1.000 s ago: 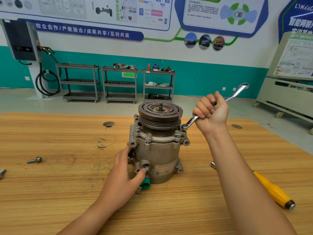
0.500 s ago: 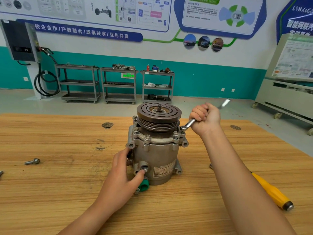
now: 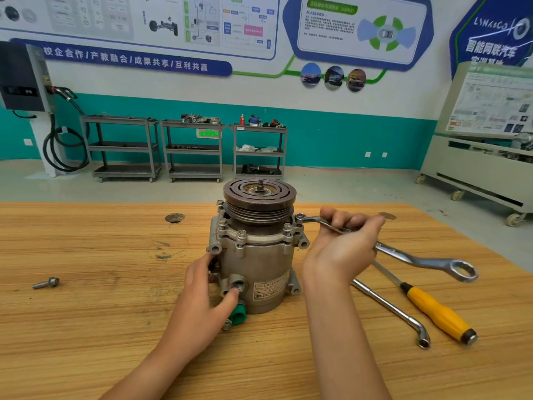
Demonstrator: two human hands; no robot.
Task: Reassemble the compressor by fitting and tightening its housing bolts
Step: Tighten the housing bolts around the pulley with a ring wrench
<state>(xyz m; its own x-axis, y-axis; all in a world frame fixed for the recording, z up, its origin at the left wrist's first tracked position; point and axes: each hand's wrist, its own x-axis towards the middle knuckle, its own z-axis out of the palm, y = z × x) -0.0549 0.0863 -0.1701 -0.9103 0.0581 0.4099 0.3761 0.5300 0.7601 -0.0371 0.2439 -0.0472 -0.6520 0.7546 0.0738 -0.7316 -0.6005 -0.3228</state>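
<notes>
Before you: matt cast-metal compressor (image 3: 256,264), glossy chromed ring spanner (image 3: 403,252), grained wooden worktop (image 3: 86,327), and a screwdriver (image 3: 438,313) with smooth yellow plastic handle.

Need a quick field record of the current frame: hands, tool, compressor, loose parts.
compressor: upright on wooden table, pulley on top
left hand: presses against lower left housing, thumb at front port
right hand: grips wrench mid-shaft
wrench: one ring end at flange bolt on the right side, other ring end free above the table
loose bolt: lying far left on table
idle tools: yellow-handled screwdriver, L-shaped socket wrench, right of compressor
</notes>
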